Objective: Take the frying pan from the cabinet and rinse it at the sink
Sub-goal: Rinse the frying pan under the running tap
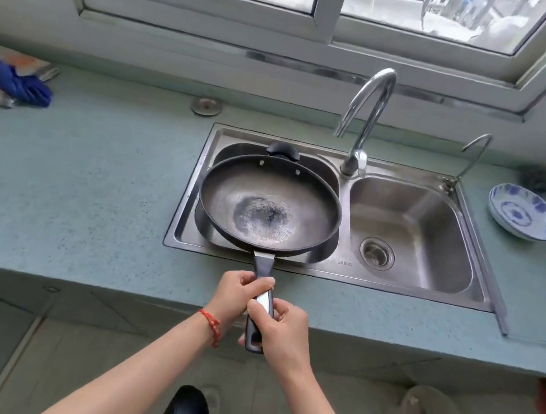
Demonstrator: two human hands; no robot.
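Now both hands [263,308] clamp the frying pan [270,206] handle, bowl pointing toward the window.

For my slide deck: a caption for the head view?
Both hands, left hand and right hand, grip the frying pan over the left sink basin.
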